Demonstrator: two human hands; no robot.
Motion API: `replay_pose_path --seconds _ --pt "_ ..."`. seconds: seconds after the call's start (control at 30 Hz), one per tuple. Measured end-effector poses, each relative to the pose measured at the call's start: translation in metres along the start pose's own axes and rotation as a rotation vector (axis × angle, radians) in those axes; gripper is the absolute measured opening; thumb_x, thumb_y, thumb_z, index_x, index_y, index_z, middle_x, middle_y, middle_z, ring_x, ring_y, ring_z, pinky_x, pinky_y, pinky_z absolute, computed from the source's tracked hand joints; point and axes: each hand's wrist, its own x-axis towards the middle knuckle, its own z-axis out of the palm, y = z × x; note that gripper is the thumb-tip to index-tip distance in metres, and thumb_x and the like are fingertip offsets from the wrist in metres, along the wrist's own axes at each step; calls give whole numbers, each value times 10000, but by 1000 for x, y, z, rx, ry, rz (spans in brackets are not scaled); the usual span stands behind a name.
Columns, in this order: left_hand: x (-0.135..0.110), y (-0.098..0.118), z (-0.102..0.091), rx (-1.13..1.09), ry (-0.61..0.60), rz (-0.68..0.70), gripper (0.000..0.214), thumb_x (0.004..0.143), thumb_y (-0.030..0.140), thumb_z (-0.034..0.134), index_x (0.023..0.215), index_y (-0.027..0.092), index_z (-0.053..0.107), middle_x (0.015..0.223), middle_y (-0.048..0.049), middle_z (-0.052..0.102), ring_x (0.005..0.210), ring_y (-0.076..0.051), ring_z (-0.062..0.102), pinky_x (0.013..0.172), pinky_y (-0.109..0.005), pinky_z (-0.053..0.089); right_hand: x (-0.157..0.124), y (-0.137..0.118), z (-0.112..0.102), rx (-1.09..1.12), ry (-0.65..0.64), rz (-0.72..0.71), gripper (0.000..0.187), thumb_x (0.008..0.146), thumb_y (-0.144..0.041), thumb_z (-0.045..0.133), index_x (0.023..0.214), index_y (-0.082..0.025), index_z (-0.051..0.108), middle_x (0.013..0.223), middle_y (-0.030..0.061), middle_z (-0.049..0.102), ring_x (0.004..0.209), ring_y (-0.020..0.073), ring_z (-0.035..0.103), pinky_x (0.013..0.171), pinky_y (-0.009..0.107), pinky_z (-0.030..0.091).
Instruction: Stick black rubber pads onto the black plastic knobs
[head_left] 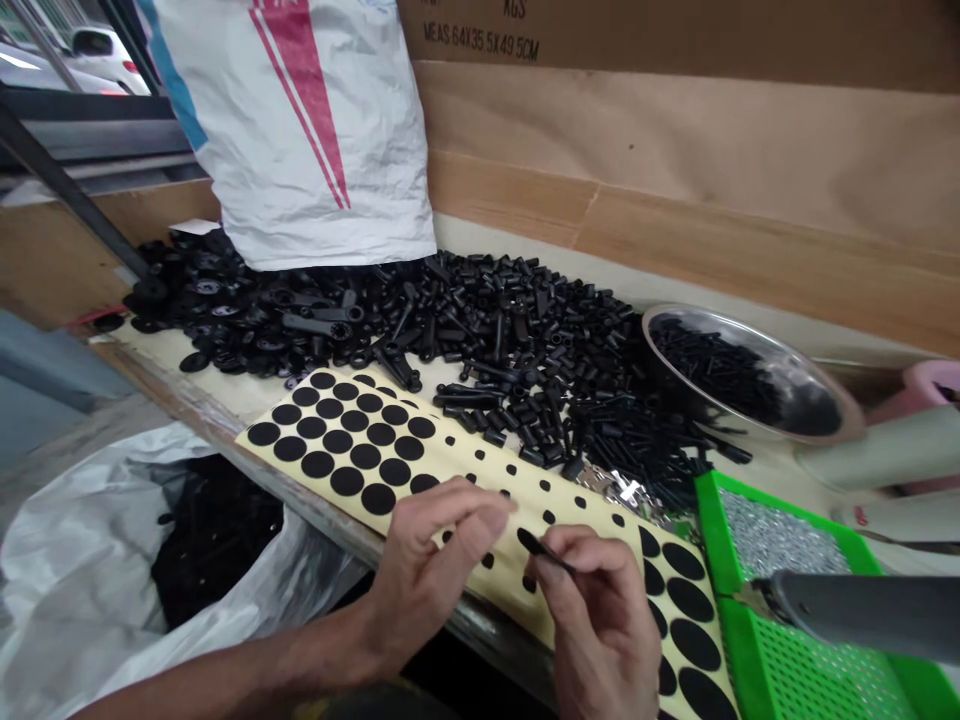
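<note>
A thin black round pad [541, 550] is pinched between the thumb and fingers of my right hand [604, 615], tilted so that it shows nearly edge-on. My left hand [442, 550] is just to its left, thumb and forefinger drawn together; whether anything is between their tips I cannot make out. Under both hands lies a pale yellow backing sheet [480, 520]. Large black round pads [365, 456] cover its left part, and more large pads [694, 643] show at the right, beside my right hand. Small black dots [549, 517] dot the middle part.
Behind the sheet spreads a heap of black plastic parts [510, 330], with a white sack [322, 130] above. At right are a metal bowl [825, 400] of black pieces, green trays [795, 660] with small silvery parts, and a grey tool [862, 610]. A plastic bag [97, 520] hangs lower left.
</note>
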Motion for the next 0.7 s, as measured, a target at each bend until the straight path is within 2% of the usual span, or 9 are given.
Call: replay_pose_path --seconds 0.07,0.13,0.2,0.27,0.33,0.53,0.7 --pt "9 3 -3 -29 58 -11 253 936 335 501 941 199 714 859 -19 699 804 -147 618 736 -237 467 3 -3 -3 -24 -35 -103 152 819 -139 653 834 -230 533 813 6 580 734 132 586 595 219 508" --pt "21 9 -5 -30 -16 -36 220 923 296 525 950 192 717 891 -21 698 836 -143 619 756 -227 465 6 -7 -8 -52 -122 -173 173 820 -100 630 835 -233 520 790 4 572 726 133 574 583 216 497" --pt "32 15 -5 -14 -234 -23 179 882 243 579 923 167 735 918 -38 693 864 -149 620 777 -226 465 7 -9 -12 -77 -229 -213 176 835 -74 591 847 -233 517 781 7 563 723 131 560 580 215 485" --pt "39 19 -4 -10 -460 5 165 851 195 602 910 147 748 910 -50 684 853 -152 621 778 -229 470 6 -10 -15 -99 -285 -241 180 849 -58 551 877 -235 529 803 14 561 739 130 550 598 222 486" --pt "40 22 -3 -23 -592 0 181 846 168 593 935 149 749 888 -48 677 824 -146 619 760 -229 477 4 -9 -17 -119 -292 -277 200 850 -47 530 913 -236 543 842 24 567 774 135 553 626 235 497" --pt "37 23 -7 -51 -689 -101 198 851 170 586 975 185 740 911 -36 665 825 -136 614 750 -222 477 -1 -4 -15 -199 -209 -371 231 819 -14 535 921 -219 565 857 43 589 780 154 598 601 246 515" --pt "40 19 -11 -125 -731 -168 149 829 172 615 902 172 744 891 -39 654 805 -128 609 730 -212 480 -1 -3 -10 -265 -145 -414 208 791 -19 578 883 -206 580 818 38 602 722 153 615 562 235 504"
